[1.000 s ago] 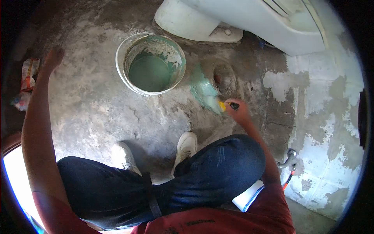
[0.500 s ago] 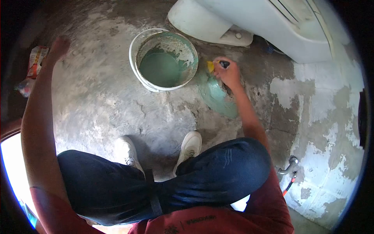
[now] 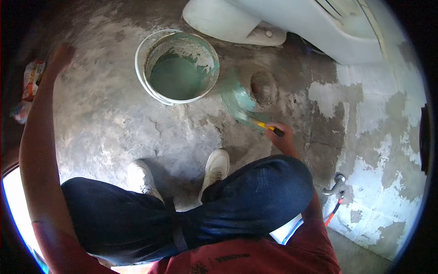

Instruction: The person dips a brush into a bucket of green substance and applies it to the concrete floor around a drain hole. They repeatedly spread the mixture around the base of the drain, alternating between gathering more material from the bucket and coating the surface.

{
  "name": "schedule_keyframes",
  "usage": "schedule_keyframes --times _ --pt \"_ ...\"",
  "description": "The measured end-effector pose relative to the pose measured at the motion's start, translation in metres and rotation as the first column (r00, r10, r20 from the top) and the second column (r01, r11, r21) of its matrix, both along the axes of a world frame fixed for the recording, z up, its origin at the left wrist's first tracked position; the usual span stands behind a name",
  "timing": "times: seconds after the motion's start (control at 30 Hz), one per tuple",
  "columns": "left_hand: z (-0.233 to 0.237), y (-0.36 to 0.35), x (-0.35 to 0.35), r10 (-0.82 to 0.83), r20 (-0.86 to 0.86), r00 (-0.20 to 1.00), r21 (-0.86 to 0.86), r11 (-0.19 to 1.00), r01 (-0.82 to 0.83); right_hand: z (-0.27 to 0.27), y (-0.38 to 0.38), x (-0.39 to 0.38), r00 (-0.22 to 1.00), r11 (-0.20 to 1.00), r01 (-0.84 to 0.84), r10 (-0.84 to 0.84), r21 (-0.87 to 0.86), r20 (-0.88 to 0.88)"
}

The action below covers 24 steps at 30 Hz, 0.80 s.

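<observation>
My right hand is closed around the yellow and black handle of a brush, whose blurred bristles touch the floor. Beneath the bristles lies a wet green patch, beside a round hole in the floor. To the left of the patch, a white bucket holds green liquid, its inner wall coated with residue. My left hand is out at the upper left near the floor, dark and blurred, so its fingers cannot be made out.
A white toilet stands at the top. On the patchy wall at right are a metal tap and a red and black hose. A printed packet lies at far left. My shoes are below the bucket.
My right hand has moved down towards my knee, and the brush now points left across the lower part of the patch. The hole is uncovered. The whole view has shifted slightly.
</observation>
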State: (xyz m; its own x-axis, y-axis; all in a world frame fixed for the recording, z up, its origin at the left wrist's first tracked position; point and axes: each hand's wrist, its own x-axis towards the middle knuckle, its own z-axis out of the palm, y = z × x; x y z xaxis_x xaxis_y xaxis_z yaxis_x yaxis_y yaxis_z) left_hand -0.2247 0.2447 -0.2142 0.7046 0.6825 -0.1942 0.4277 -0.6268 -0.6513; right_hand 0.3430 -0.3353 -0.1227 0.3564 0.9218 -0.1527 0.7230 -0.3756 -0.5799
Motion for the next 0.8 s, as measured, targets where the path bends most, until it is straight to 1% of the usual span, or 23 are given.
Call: schedule_keyframes --times 0.07,0.1,0.17,0.23,0.27,0.3,0.37,0.4,0.47,0.5,0.57,0.6,0.67,0.7,0.77,0.8 --pt "0.008 -0.001 0.008 0.090 -0.010 0.996 -0.103 0.991 -0.090 -0.006 -0.032 0.025 0.995 0.999 0.049 -0.049 0.002 0.090" --pt "0.011 -0.003 0.009 0.200 0.084 0.976 -0.198 0.963 -0.181 -0.001 -0.036 0.027 0.986 0.997 0.074 -0.072 -0.010 0.150" --pt "0.007 0.001 0.009 0.258 0.116 0.959 -0.213 0.950 -0.229 0.007 -0.044 0.029 0.957 0.992 0.126 -0.114 -0.028 0.267" --pt "-0.015 0.020 -0.010 0.150 0.001 0.989 -0.036 0.988 -0.149 0.003 -0.044 0.011 0.937 0.991 0.134 -0.127 0.001 0.325" --pt "-0.019 0.022 -0.016 0.114 0.040 0.993 -0.013 0.993 -0.114 -0.002 -0.041 0.000 0.926 0.990 0.139 -0.136 0.017 0.353" --pt "-0.021 0.020 -0.025 0.078 0.078 0.994 0.013 0.997 -0.080 -0.008 -0.036 -0.011 0.952 0.992 0.117 -0.126 0.050 0.277" --pt "-0.036 0.037 -0.043 0.181 0.246 0.952 -0.082 0.983 -0.165 -0.022 -0.023 -0.032 0.988 0.989 0.077 -0.092 0.124 0.120" --pt "-0.046 0.051 -0.050 0.325 0.352 0.878 -0.220 0.940 -0.260 -0.023 -0.013 -0.045 0.992 0.990 0.081 -0.091 0.116 0.091" --pt "-0.061 0.068 -0.062 0.464 0.482 0.743 -0.401 0.871 -0.283 -0.017 0.006 -0.064 0.995 0.991 0.093 -0.096 0.094 0.035" --pt "-0.070 0.075 -0.071 0.462 0.536 0.707 -0.433 0.869 -0.240 -0.016 0.007 -0.065 0.994 0.985 0.105 -0.107 0.133 0.007" --pt "-0.065 0.071 -0.075 0.290 0.529 0.797 -0.292 0.945 -0.150 -0.014 0.008 -0.064 0.992 0.969 0.128 -0.120 0.210 -0.047" --pt "-0.066 0.071 -0.081 0.118 0.428 0.896 -0.122 0.990 -0.072 -0.020 0.001 -0.057 0.981 0.955 0.190 -0.180 0.229 -0.067" --pt "-0.066 0.069 -0.090 0.018 0.350 0.937 -0.022 1.000 -0.011 -0.039 -0.022 -0.030 0.950 0.912 0.312 -0.292 0.266 -0.113" --pt "-0.051 0.052 -0.076 0.080 0.408 0.910 -0.086 0.995 -0.049 -0.038 -0.032 -0.021 0.899 0.862 0.428 -0.378 0.272 -0.220" --pt "-0.037 0.044 -0.062 0.071 0.321 0.945 -0.096 0.995 -0.042 -0.034 -0.053 -0.003 0.746 0.728 0.640 -0.513 0.244 -0.425" --pt "-0.024 0.037 -0.053 0.003 0.169 0.986 -0.047 0.999 0.005 -0.037 -0.064 0.009 0.759 0.708 0.638 -0.512 0.301 -0.403"
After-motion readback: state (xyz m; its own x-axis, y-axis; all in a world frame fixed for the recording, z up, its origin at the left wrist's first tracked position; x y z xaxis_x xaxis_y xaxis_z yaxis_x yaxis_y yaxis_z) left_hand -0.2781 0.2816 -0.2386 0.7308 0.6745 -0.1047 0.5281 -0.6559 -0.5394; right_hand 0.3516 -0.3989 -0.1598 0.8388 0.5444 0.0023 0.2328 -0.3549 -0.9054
